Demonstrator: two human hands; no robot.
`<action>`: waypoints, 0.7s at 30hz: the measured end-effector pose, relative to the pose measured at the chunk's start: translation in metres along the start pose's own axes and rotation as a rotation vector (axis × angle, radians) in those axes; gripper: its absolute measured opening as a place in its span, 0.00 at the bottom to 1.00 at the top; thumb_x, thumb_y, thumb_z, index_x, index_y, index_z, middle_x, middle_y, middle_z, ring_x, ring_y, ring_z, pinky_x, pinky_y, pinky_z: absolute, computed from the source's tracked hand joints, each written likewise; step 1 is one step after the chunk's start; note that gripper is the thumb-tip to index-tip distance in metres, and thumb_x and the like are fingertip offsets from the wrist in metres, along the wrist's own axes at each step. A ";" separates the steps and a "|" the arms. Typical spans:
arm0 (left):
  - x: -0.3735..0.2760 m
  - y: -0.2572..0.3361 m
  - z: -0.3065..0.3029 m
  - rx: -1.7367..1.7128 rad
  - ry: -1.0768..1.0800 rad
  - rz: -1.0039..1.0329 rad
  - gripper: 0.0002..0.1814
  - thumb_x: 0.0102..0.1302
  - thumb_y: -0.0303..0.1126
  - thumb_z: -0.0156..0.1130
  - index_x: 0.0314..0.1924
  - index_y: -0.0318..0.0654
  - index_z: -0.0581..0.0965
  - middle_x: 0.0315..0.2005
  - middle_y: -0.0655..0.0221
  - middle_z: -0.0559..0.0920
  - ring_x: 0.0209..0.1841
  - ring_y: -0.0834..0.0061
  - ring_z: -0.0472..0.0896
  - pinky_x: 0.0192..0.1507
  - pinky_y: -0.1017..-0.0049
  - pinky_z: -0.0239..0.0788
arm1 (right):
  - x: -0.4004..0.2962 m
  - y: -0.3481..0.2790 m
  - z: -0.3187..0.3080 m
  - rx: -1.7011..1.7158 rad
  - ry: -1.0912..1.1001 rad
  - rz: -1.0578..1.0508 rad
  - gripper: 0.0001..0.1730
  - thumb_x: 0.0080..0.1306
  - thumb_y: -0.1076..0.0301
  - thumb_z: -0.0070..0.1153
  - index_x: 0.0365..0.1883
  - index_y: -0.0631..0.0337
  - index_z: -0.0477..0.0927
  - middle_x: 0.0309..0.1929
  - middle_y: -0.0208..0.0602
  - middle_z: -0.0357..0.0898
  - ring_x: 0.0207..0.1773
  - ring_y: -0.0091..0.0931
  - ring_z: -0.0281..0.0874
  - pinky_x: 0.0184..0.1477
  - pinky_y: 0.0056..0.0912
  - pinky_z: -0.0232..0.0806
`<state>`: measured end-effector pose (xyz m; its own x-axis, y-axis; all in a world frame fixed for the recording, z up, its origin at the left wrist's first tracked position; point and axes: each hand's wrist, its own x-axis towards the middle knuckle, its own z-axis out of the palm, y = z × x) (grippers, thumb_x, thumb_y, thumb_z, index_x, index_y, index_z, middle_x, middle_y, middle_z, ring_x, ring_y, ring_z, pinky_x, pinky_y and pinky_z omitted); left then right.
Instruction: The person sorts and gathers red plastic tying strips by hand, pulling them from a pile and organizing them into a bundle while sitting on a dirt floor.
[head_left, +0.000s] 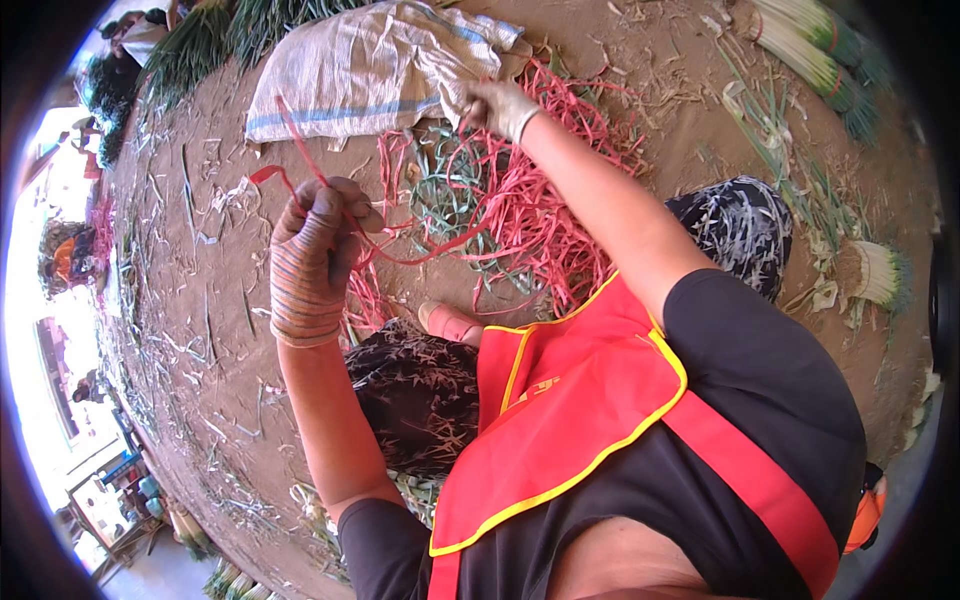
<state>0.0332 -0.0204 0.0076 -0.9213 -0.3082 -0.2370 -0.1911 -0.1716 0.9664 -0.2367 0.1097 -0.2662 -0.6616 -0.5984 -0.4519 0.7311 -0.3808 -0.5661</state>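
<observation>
My left hand (319, 247), in a striped work glove with a dark palm, pinches a red plastic strip (442, 247) whose short ends stick up above the fingers. The strip runs from there towards a heap of tangled red strips (540, 217). My right hand (491, 109), in a pale glove, is closed at the edge of a white woven sack (352, 75) with blue stripes; whether it grips the sack or a strip, I cannot tell. Green strips (446, 187) lie tangled beside the red heap, between my knees.
Bundles of green onions (806, 45) lie at the upper right, another bundle (877, 274) at the right. More green onions (191, 49) stand beyond the sack. Loose leaves and husks litter the dirt floor (180, 300). People are at the far left, and part of a person (866, 514) shows lower right.
</observation>
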 end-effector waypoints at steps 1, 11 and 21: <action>-0.003 0.000 -0.002 -0.008 -0.017 -0.036 0.12 0.67 0.41 0.56 0.37 0.40 0.77 0.26 0.72 0.80 0.26 0.85 0.77 0.19 0.90 0.53 | -0.014 -0.036 0.026 -0.091 -0.023 -0.103 0.10 0.67 0.65 0.51 0.33 0.64 0.76 0.29 0.33 0.77 0.14 0.17 0.64 0.22 0.27 0.75; -0.008 -0.019 0.058 0.258 -0.549 -0.274 0.08 0.65 0.32 0.59 0.39 0.33 0.77 0.32 0.68 0.80 0.33 0.79 0.77 0.38 0.78 0.70 | -0.214 -0.219 0.139 -0.530 -0.427 -0.368 0.24 0.68 0.55 0.50 0.54 0.64 0.72 0.17 0.17 0.61 0.12 0.10 0.49 0.26 0.14 0.60; 0.031 -0.016 0.064 -0.034 -0.331 0.087 0.15 0.66 0.39 0.56 0.48 0.39 0.77 0.44 0.67 0.82 0.44 0.75 0.81 0.36 0.83 0.69 | -0.252 -0.243 0.186 -0.713 -0.870 -0.271 0.23 0.68 0.59 0.51 0.57 0.63 0.70 0.16 0.18 0.60 0.13 0.12 0.54 0.29 0.20 0.71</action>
<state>-0.0138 0.0326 -0.0086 -0.9947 -0.0039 -0.1032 -0.1005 -0.1911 0.9764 -0.2170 0.2218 0.1133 -0.2414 -0.9464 0.2147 0.1390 -0.2527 -0.9575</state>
